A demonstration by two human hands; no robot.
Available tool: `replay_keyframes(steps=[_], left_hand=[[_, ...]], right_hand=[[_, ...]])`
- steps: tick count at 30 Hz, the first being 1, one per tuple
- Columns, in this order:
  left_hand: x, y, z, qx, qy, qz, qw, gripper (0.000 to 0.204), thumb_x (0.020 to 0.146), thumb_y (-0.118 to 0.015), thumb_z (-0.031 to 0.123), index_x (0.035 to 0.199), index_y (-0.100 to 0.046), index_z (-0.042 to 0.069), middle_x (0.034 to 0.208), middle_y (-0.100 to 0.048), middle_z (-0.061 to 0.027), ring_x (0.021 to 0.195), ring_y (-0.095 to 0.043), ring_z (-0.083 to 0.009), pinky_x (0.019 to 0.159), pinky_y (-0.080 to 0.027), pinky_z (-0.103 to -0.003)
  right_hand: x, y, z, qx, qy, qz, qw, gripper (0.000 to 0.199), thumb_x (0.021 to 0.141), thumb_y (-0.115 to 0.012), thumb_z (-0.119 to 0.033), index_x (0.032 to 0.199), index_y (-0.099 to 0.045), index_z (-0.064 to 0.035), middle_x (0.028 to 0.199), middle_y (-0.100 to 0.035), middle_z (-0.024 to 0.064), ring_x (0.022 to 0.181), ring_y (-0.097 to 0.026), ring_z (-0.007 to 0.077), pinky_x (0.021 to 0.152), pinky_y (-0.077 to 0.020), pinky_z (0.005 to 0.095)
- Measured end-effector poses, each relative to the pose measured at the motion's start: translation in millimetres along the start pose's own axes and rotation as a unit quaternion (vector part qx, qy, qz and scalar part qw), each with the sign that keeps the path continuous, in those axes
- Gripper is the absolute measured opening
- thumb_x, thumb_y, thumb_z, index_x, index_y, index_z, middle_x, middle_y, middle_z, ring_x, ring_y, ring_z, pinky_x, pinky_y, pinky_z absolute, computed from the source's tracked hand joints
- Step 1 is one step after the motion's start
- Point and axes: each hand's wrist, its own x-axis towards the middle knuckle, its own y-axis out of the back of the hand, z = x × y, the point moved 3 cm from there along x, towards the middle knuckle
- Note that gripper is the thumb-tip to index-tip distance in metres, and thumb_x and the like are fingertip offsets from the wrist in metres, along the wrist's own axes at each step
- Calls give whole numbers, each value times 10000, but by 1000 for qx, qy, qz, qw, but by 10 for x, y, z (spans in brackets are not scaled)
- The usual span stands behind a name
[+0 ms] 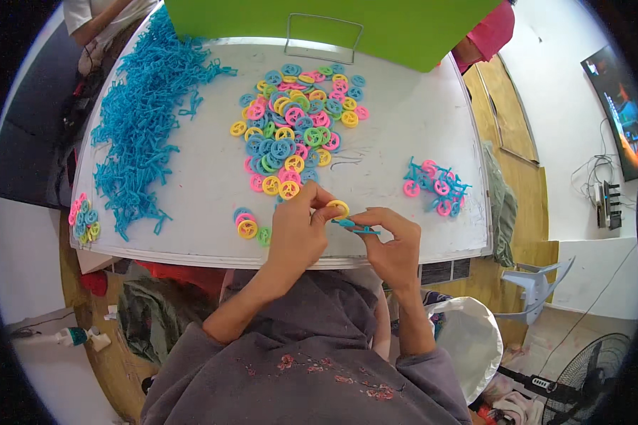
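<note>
Near the table's front edge, my left hand [299,228] pinches a small yellow plastic wheel [339,207] between thumb and fingers. Close to it, my right hand [392,244] grips a blue plastic frame [361,230]. Wheel and frame meet or nearly meet; fingers partly cover where. Just beyond my hands spreads a pile of blue, pink, yellow and green toy wheels [282,148]. A few loose wheels, one of them yellow [247,229], lie left of my left hand. To the right sits a small heap of blue frames with pink and blue wheels [441,188].
A large heap of blue frames [138,120] covers the table's left side. Several wheels [85,221] lie at its near left corner. Across the far edge stands a green panel [333,21] with a wire handle [324,38]. Other people are partly visible beyond the table.
</note>
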Motion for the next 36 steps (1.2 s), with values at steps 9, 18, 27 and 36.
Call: replay_keyframes(steps=[9,18,27,36], left_hand=[[105,42,-166,-176,113,-112,972,88,854,-623,-7,888,-542,-16,835,-646,-68,785,-624,-135,715,-494,-258],[32,-57,54,-24,-41,5,999,81,850,-622,3,864,-543,-9,733,-651,-127,696,-661,-254,641,-496,-332],[-34,-104,19,-42,-102,53,993,56,859,-596,-29,908,-622,-28,838,-689,-127,767,-667,-182,663,-499,-292],[-49,-112,-99,-72,-64,76,992,150,881,-534,-58,943,-666,-23,826,-683,-115,765,-633,-137,690,-487,-244]], right_hand=[[23,43,-64,-49,120,38,991,225,695,-621,126,848,-700,-19,850,-700,100,838,-671,239,899,-487,396],[-35,28,8,-2,-41,31,999,163,726,-673,89,859,-696,-2,827,-701,92,818,-655,182,870,-483,337],[-28,6,94,130,-168,57,976,131,760,-737,43,884,-694,51,853,-696,93,808,-626,111,740,-487,239],[-26,-67,123,211,-240,23,947,159,832,-705,-56,951,-678,46,862,-701,99,804,-649,128,785,-498,262]])
